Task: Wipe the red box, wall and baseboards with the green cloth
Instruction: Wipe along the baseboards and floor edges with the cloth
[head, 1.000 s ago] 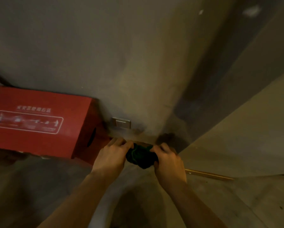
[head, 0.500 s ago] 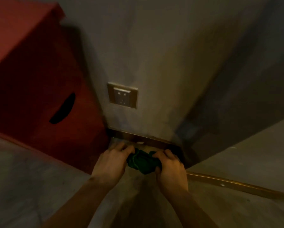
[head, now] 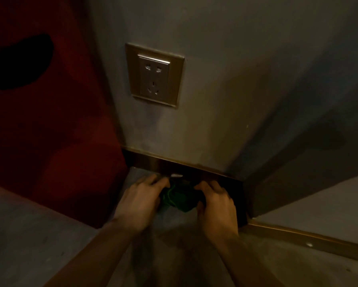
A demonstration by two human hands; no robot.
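Nearest the camera, two bare forearms reached forward over the dull grey floor point(head: 49, 235). The left hand point(head: 139, 200) and the right hand point(head: 216, 206) were each curled around one end of the crumpled dark green cloth point(head: 178, 198), which sat bunched between them, low by the floor. Both hands gripped the cloth rather than lying flat on it.

Just beyond the fingertips ran the shiny brass-coloured metal baseboard point(head: 153, 161), which turned a corner beside the right hand and went on along the floor to that hand's right. Whether the cloth touched the strip could not be told in the dim light.

Above the hands rose the grey plastered wall point(head: 225, 90), carrying a brushed-metal rectangular power socket point(head: 154, 74) straight up from the left hand. Left of the left hand stood the large red cardboard box point(head: 49, 131) with a dark oval handle cut-out, pressed against the wall.

Judging by this position, the baseboard was the step in hand, at its stretch under the socket. No surface showed wipe marks, so whether the box and wall were done could not be told; the run past the corner likely remained.
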